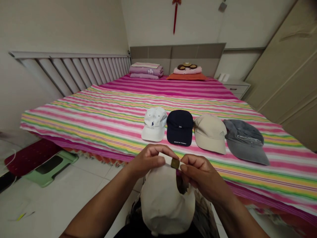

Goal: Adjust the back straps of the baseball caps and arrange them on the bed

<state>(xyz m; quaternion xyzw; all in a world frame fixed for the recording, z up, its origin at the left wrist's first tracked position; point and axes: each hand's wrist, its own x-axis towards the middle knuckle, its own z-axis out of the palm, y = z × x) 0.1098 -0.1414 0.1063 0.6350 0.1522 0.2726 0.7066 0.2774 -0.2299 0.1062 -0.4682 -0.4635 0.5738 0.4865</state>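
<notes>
- cream cotton cap (pixel 167 201) just below both grips, soft crown rounded;
- left grip (pixel 148 162) closed on its narrow back strap (pixel 164 158); right grip (pixel 204 175) pinched at the small metal buckle (pixel 175 163);
- smooth strap gives little purchase; a slip could release it and drop the cap;
- beyond the grips, white cap (pixel 154 124), navy cap (pixel 179 127), beige cap (pixel 209 134), grey cap (pixel 245 142) lie in a row on the striped bedsheet (pixel 74 122);
</notes>
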